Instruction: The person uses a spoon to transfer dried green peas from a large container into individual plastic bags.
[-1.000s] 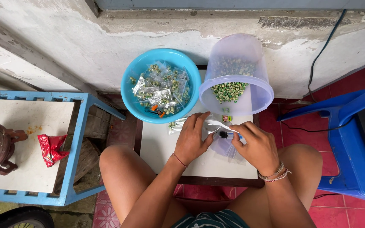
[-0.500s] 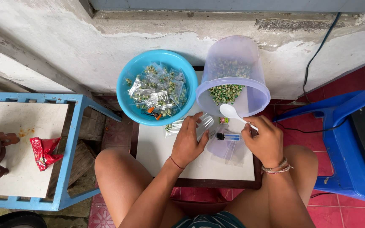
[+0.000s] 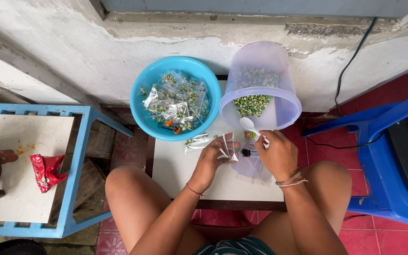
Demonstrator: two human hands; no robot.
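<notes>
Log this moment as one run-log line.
left hand: holds small clear bag | right hand: holds white spoon | clear bucket: green snacks

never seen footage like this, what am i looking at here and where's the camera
There is no machine here. The camera sits on a person's head and looks down past their knees at a small white table. The left hand holds a small clear bag. The right hand holds a white spoon. A tilted clear bucket holds green peas. A blue bowl holds filled bags. To the left, a red wrapper lies on a blue stand.
</notes>
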